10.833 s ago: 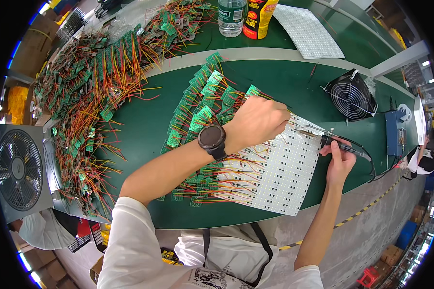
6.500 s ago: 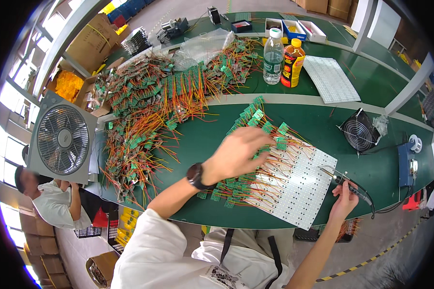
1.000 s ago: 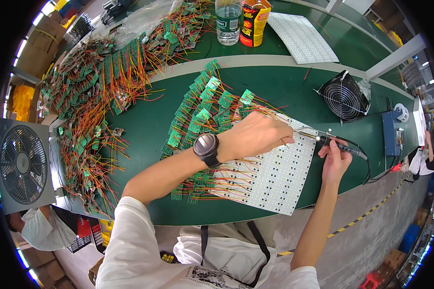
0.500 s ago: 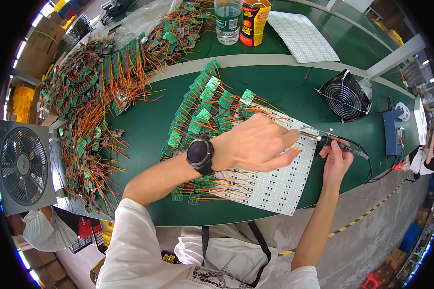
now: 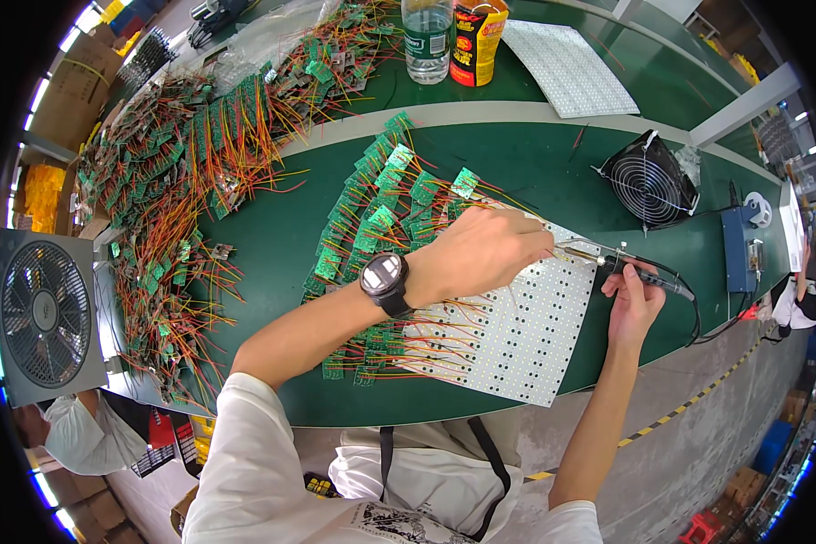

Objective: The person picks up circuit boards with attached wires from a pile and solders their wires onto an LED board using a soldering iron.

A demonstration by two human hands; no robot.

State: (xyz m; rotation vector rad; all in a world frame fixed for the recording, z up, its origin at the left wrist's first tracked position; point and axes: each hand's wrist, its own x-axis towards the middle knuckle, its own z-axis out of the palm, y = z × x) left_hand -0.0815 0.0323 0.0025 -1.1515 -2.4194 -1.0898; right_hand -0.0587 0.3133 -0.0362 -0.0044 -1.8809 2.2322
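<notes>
My right hand (image 5: 633,306) grips a black soldering iron (image 5: 646,276) whose metal tip points left at the white LED panel (image 5: 539,349). My left hand (image 5: 488,252), with a dark watch on its wrist, reaches across the panel. Its fingertips are pinched close to the iron's tip, on what looks like a thin wire; the hand hides most of it. Small green circuit boards (image 5: 372,231) with red and yellow wires lie in rows beside and partly under my left hand. Several of their wires stretch over the panel's left part.
A large heap of wired circuit boards (image 5: 168,150) covers the table's left side. A black fan (image 5: 648,186) and a blue soldering station (image 5: 740,249) stand at right. A water bottle (image 5: 427,43), an orange-capped drink bottle (image 5: 477,45) and another white panel (image 5: 569,68) are behind.
My left hand has drawn its fingers together into a tighter pinch and turned slightly, nearer the iron's tip. My right hand and the soldering iron have hardly moved.
</notes>
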